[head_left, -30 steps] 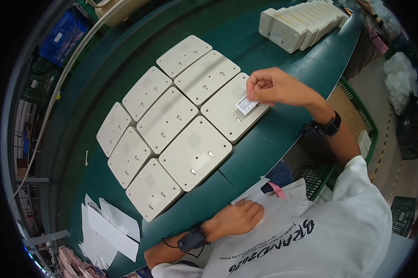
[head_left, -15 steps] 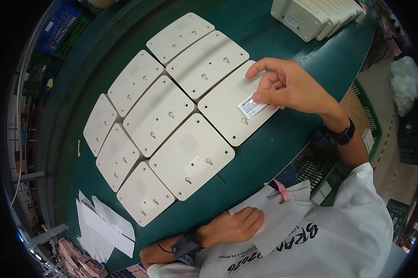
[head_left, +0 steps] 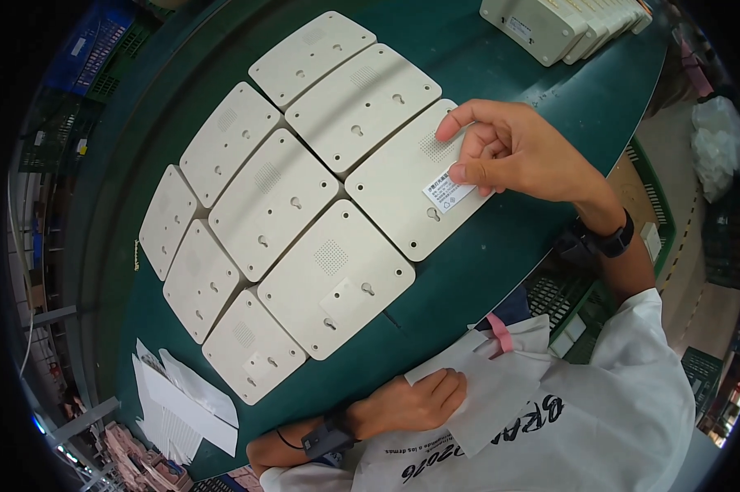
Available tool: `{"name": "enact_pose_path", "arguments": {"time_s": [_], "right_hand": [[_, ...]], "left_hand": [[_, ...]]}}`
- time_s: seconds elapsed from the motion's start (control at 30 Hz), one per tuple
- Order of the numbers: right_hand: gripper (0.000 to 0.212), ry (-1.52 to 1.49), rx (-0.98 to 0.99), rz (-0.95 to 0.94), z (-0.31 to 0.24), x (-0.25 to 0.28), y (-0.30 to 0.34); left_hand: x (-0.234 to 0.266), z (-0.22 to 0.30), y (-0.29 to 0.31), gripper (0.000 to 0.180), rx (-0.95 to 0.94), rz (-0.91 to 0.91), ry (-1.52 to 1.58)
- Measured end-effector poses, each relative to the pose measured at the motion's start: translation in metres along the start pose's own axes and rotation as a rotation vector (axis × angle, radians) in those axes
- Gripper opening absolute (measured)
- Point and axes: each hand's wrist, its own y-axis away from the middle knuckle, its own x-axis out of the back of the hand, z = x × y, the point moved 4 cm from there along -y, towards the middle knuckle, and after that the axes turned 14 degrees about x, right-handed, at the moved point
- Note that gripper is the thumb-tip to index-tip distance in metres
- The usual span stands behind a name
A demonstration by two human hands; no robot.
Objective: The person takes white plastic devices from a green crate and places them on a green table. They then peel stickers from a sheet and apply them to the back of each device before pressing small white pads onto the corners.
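Step in hand: we judge this to be labelling. Our right hand [head_left: 513, 152] presses a small white label [head_left: 447, 195] onto the nearest cream panel [head_left: 411, 184], just above its keyhole slot.
Label position: it lies flat on the panel's lower right part, tilted with the panel; thumb tip on its upper edge, index finger stretched out over the panel's grille patch.
Right hand state: fingers bunched together, pinching down on the label, not gripping around anything. Wrist bent inward, forearm coming in from the right, dark watch [head_left: 603, 239] on the wrist.
Left hand state: our left hand [head_left: 411, 402] rests low by the desk edge, fingers curled closed on a white backing sheet [head_left: 485, 385] held against the shirt.
Other panels: seven more cream panels [head_left: 267, 201] lie face down in two rows on the green desk [head_left: 501, 271], edges touching; we see no such printed label on them.
Also present: a row of finished cream boxes [head_left: 550, 25] at the far edge; loose white sheets [head_left: 177, 402] at the near left.
Next move calls for: by our reading, firm rubbing so the label sits flat, then a fresh label peeled from the sheet and the same placement on the neighbouring panel.
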Motion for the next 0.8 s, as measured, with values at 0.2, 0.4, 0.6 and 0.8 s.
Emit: {"name": "enact_pose_path", "arguments": {"time_s": [0.2,0.4,0.6,0.8], "right_hand": [[0.035,-0.003,0.008,-0.034,0.0000,0.0007,-0.0030],[0.035,0.004,0.001,-0.034,0.0016,-0.0002,-0.0019],[0.035,0.017,0.024,-0.027,0.0029,-0.0003,-0.0015],[0.034,0.013,0.022,-0.033,0.0018,0.0001,-0.0017]], "left_hand": [[-0.0004,0.0001,-0.0008,0.028,0.002,-0.012,-0.004],[0.0009,0.0000,-0.0006,0.029,0.003,-0.033,-0.021],[-0.0007,0.0007,0.0002,0.029,0.004,-0.038,-0.018],[-0.0014,0.0005,0.0004,0.029,0.004,-0.043,-0.034]]}}
